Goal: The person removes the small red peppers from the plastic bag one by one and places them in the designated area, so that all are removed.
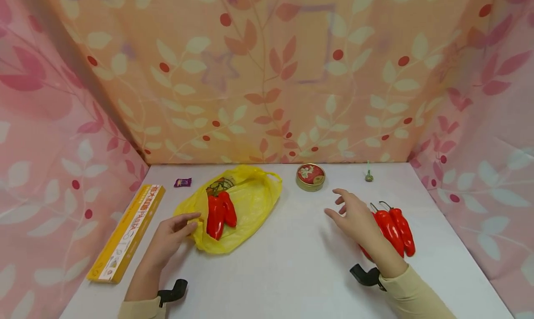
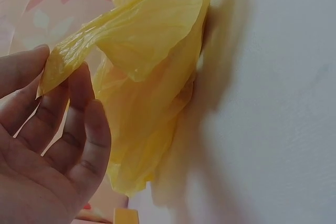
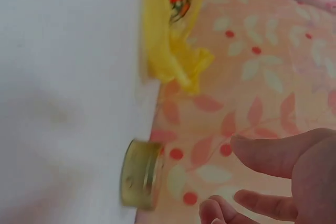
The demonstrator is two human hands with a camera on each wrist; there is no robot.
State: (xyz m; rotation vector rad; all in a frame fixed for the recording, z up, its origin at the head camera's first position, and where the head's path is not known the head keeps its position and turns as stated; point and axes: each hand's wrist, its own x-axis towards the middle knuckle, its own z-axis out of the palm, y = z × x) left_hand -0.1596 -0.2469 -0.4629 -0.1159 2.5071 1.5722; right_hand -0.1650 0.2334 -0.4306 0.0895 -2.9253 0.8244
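Note:
My left hand (image 1: 167, 240) pinches the near left edge of a yellow plastic bag (image 1: 254, 207). In the left wrist view, the bag's lifted edge (image 2: 68, 66) lies between thumb and fingers. Two red peppers (image 1: 215, 217) rest on the spread bag, their dark stems toward its far end. My right hand (image 1: 354, 217) is held above the table with fingers apart and nothing in them. Partly hidden beneath that hand and forearm lie several more red peppers (image 1: 400, 226). In the right wrist view, a round gold-sided tin (image 3: 139, 177) stands beyond the fingers.
A yellow pasta box (image 1: 127, 235) lies along the left side of the white table (image 1: 283, 272). Toward the back are a small purple packet (image 1: 182, 182), the red-lidded tin (image 1: 310, 176) and a small greenish item (image 1: 369, 176). Patterned cloth walls (image 1: 267, 78) enclose the back and sides.

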